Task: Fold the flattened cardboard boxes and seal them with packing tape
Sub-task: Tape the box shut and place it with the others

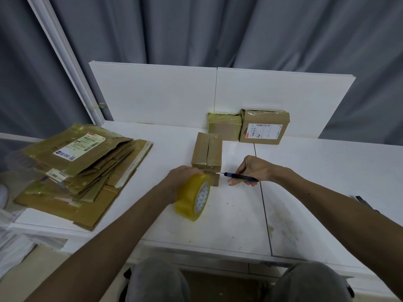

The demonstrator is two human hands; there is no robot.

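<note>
A small folded cardboard box (206, 152) stands on the white table (316, 171) in the middle, with tape along its top seam. My left hand (182, 178) grips a yellow roll of packing tape (194, 196) held against the box's near face. My right hand (254, 170) holds a dark-handled craft knife (239, 177), its thin blade pointing left at the box's near top edge, where the tape runs from the roll. A stack of flattened cardboard boxes (82, 171) lies at the table's left end.
Two sealed boxes (224, 126) (263, 125) stand against the white back panel (174, 94). A grey curtain hangs behind. A dark object (364, 201) lies at the right behind my forearm. My knees show under the table's front edge.
</note>
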